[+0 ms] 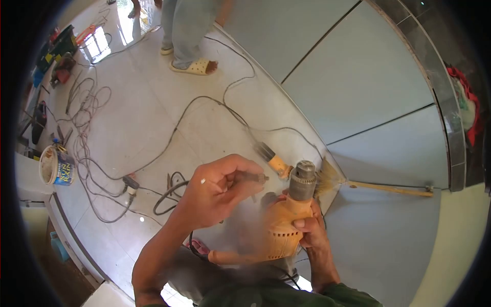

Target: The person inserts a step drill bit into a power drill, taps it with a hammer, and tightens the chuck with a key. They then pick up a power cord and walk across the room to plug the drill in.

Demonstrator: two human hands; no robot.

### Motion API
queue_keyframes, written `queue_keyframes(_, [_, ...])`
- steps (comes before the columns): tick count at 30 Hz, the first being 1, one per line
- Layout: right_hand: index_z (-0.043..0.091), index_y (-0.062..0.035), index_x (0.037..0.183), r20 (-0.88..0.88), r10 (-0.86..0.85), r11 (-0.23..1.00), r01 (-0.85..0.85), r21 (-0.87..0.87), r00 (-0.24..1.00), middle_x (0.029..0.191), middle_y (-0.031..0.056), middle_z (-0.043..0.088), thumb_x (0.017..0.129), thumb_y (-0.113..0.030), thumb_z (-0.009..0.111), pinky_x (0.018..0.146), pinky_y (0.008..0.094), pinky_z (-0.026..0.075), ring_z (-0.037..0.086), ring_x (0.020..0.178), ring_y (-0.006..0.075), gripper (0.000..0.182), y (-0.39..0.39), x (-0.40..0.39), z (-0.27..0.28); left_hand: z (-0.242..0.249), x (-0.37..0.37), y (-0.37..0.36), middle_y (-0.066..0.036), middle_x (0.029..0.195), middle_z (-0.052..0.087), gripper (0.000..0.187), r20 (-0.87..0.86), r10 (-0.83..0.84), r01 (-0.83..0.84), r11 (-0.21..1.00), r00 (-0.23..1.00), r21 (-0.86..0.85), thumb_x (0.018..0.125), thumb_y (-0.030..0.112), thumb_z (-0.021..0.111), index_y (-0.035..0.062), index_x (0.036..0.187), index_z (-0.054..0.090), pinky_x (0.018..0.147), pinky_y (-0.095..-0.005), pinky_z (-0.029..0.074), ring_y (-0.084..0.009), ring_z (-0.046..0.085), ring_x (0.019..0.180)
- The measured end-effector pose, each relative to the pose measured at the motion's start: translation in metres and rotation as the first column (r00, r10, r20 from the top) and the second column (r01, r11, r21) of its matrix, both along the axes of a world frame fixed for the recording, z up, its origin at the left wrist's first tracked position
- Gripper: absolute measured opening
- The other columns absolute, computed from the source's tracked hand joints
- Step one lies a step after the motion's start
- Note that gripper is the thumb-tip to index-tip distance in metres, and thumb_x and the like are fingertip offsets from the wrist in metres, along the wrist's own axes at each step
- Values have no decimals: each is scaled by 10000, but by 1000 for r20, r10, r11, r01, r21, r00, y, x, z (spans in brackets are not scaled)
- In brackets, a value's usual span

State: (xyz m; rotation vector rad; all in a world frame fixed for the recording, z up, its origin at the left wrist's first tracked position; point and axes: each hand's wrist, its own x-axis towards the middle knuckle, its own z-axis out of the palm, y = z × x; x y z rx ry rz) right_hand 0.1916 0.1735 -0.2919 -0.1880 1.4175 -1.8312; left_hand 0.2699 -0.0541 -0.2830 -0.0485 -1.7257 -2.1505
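Observation:
My left hand is closed, pinching a chuck key whose toothed end points right. A small gap separates the key from the metal chuck of an orange power drill. The drill is tilted with its chuck upward, and no bit shows in the jaws. My right hand wraps round the drill body from the right, thumb on the housing. An orange side handle sticks out to the left. Part of the drill is hazy in the view.
An orange and black angle grinder lies on the tiled floor beyond the drill. A broom leans near grey cabinet panels. Tangled cords, a plug connection and a paint bucket are at left. Another person's legs stand ahead.

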Motion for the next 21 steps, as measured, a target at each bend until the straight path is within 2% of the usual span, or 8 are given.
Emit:
queue_keyframes(4, [480,42,1205,-70,8,998,-3,62,997,1079,196,607,589,-208,695,850,352,508,622,946,265,698,-4,8,11,8,0,1,-71,898,595,162,-38,32,-40,977,999,-210,876,-68,523,-21,1030,536,624,-255,494,-117,614,740])
queue_keyframes(6, [484,46,1195,-114,10,994,3,111,993,1071,190,608,584,-223,700,842,341,508,622,937,261,701,-1,12,4,5,2,10,-84,898,594,203,-4,41,-41,985,999,-168,879,-58,523,-7,1075,507,638,-271,505,-139,629,742])
queue_keyframes(8, [484,50,1194,-259,15,953,64,295,966,1058,183,608,583,-217,693,831,335,507,622,930,252,699,20,7,-27,1,-2,25,-104,905,596,256,16,31,-31,999,999,39,882,-41,530,11,1125,473,645,-292,515,-165,642,724])
queue_keyframes(10, [482,51,1198,-304,28,938,80,337,952,1052,176,608,607,-226,698,823,331,507,622,925,242,687,25,0,-33,7,-3,20,-124,910,608,299,-19,114,-116,978,993,-173,880,-22,541,25,1159,444,652,-307,518,-189,648,724])
queue_keyframes(13, [478,47,1211,-292,-2,966,77,245,956,1056,161,607,687,-280,722,820,325,507,622,923,224,664,16,-10,-17,8,-7,22,-147,913,628,302,-38,100,-105,975,994,-194,870,9,573,33,1146,451,676,-316,517,-222,651,757])
queue_keyframes(17, [483,36,1211,-394,-169,952,254,173,903,1064,132,605,764,-407,727,822,313,508,623,916,201,675,-17,14,3,3,-12,28,-150,914,640,271,-129,-18,-4,986,991,-170,855,25,606,23,1099,489,706,-302,507,-236,648,826])
queue_keyframes(20, [494,27,1199,-302,-170,973,208,98,938,1066,110,606,753,-447,739,856,313,495,608,962,188,696,-24,19,-10,11,-4,29,-117,942,637,285,-27,49,-55,954,998,-296,852,31,613,23,1117,508,724,-297,502,-206,648,863])
queue_keyframes(21, [498,25,1195,-256,-152,981,178,79,955,1067,103,606,742,-451,747,873,314,488,601,987,183,703,-20,20,-14,12,0,25,-106,946,641,297,38,-8,17,969,999,-246,844,18,617,26,1123,514,725,-291,502,-190,648,865])
